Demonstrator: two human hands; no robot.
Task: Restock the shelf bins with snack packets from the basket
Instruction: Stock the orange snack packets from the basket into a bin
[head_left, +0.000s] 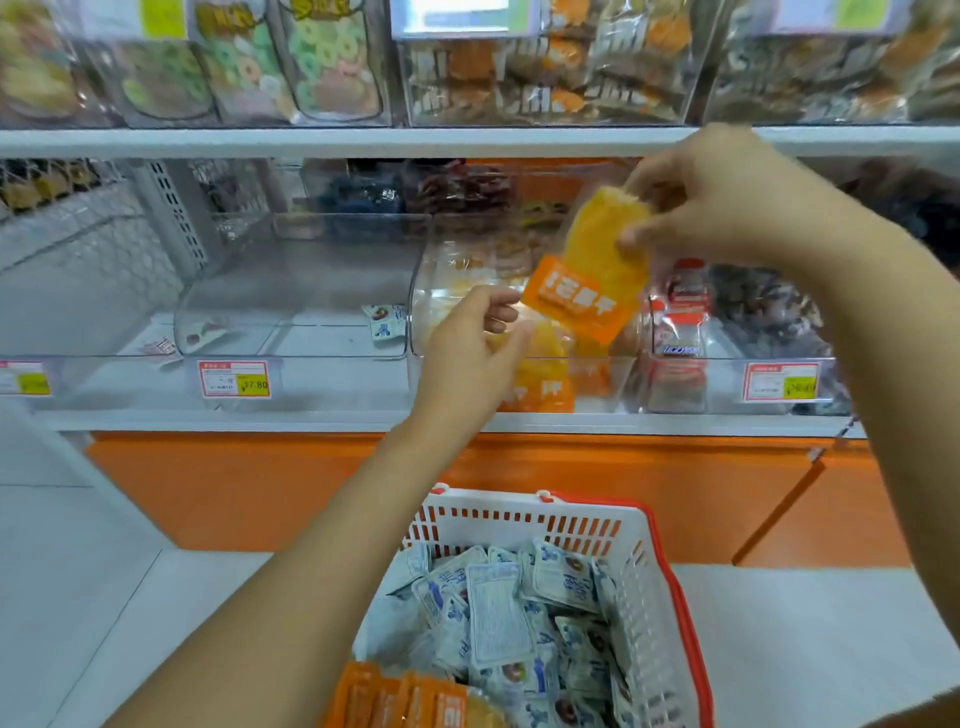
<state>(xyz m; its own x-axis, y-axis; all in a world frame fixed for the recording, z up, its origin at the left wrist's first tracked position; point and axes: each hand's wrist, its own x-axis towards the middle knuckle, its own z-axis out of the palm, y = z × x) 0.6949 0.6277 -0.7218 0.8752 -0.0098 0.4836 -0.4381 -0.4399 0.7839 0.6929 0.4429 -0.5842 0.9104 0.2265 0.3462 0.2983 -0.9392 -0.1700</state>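
Packet: orange and yellow snack packet (592, 280), hanging tilted in the air just over the middle clear bin (436, 280), orange end pointing down-left.
Right hand grip: right hand (717, 202) has thumb and fingers pinched tight on the yellow top end of that packet, so it's dangling from there.
Left hand grip: left hand (462, 353) sits lower, fingers loosely curled with a gap to the thumb, nothing in it that I can make out. It's right beside the packet's lower corner; can't tell if it's actually touching.
Middle bin: already has a bunch of the same orange and yellow packets (540, 384) lying inside, up against the front wall.
Left bin: next clear bin (291, 291) over is pretty bare, just one blue and white packet (387, 322) at its right side.
Right bin: red and white packets (680, 338) standing up in it.
Basket: white basket (519, 525) with a red rim, down below the shelf (260, 421), loaded with blue and white packets (498, 618), plus a few orange ones (405, 701) at the near-left corner.
Price tag: red and yellow price tag (234, 379) clipped on the shelf front under the left bin.
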